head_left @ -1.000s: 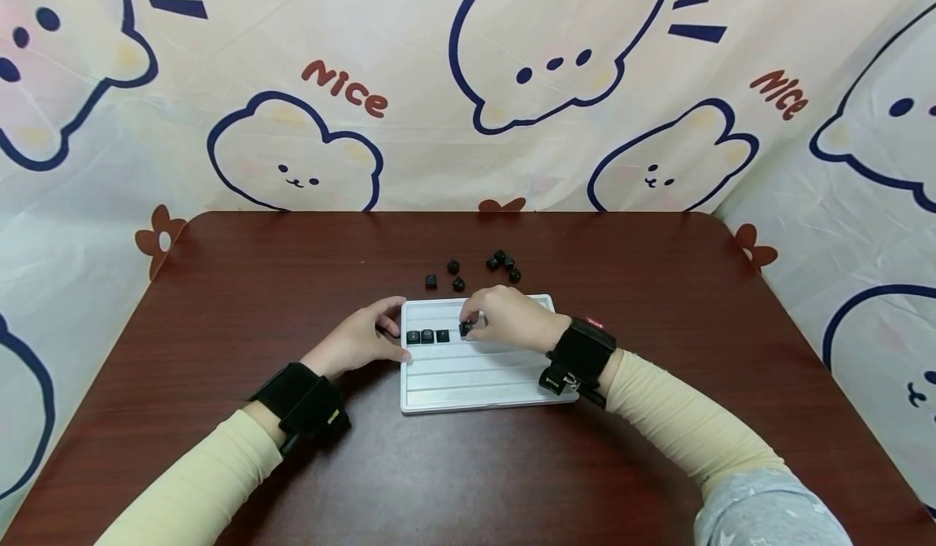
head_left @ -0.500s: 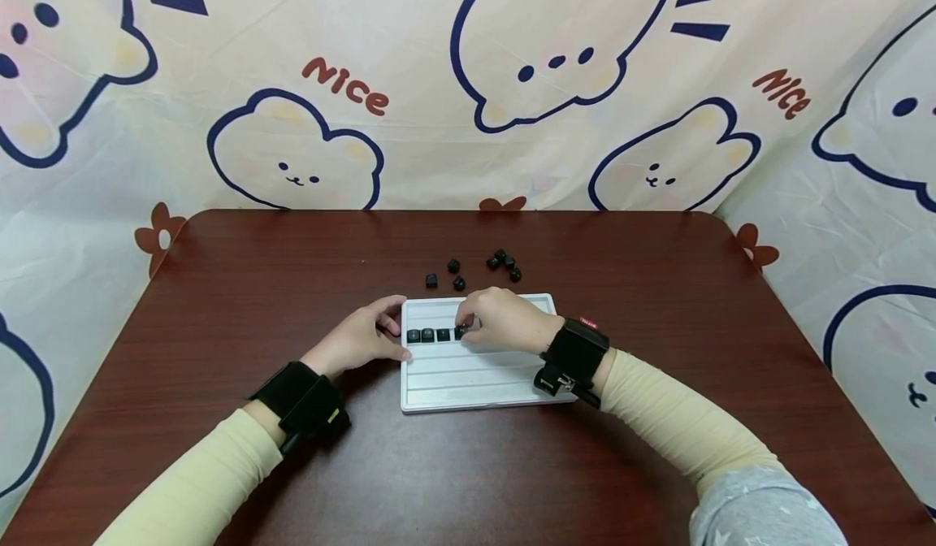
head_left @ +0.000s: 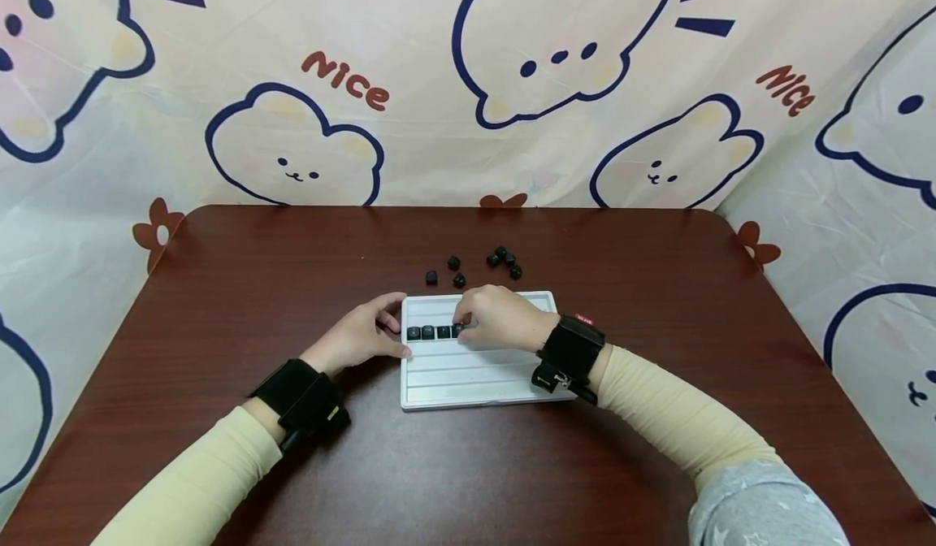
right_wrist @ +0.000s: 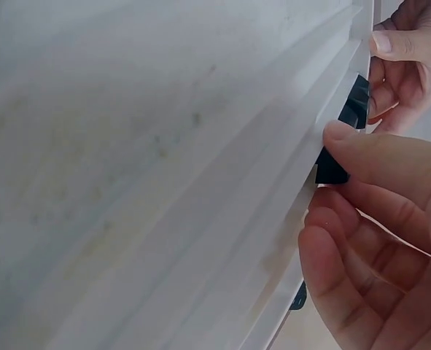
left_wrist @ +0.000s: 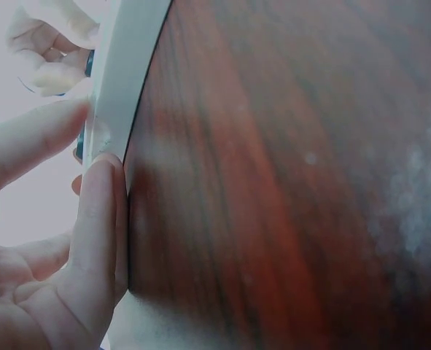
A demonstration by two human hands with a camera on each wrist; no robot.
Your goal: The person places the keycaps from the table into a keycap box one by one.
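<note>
A white ridged tray (head_left: 468, 383) lies on the table. Three black keycaps (head_left: 428, 332) stand in a row in one of its grooves, at the left end. My left hand (head_left: 357, 336) holds the tray by its left edge; in the left wrist view the thumb (left_wrist: 98, 189) presses the side wall. Over the tray, my right hand (head_left: 506, 318) pinches another black keycap (right_wrist: 333, 168) between thumb and forefinger, at the right end of that row. Its fingers partly cover this keycap in the head view.
Beyond the tray's far edge are more loose keycaps: a few (head_left: 453, 262) behind its middle and a small cluster (head_left: 501, 258) further right. The brown table (head_left: 468, 481) reaches back to a printed cloth backdrop (head_left: 424, 123).
My right hand has slid slightly left along the groove, bringing its keycap up close to the row. My left hand stays on the tray's edge.
</note>
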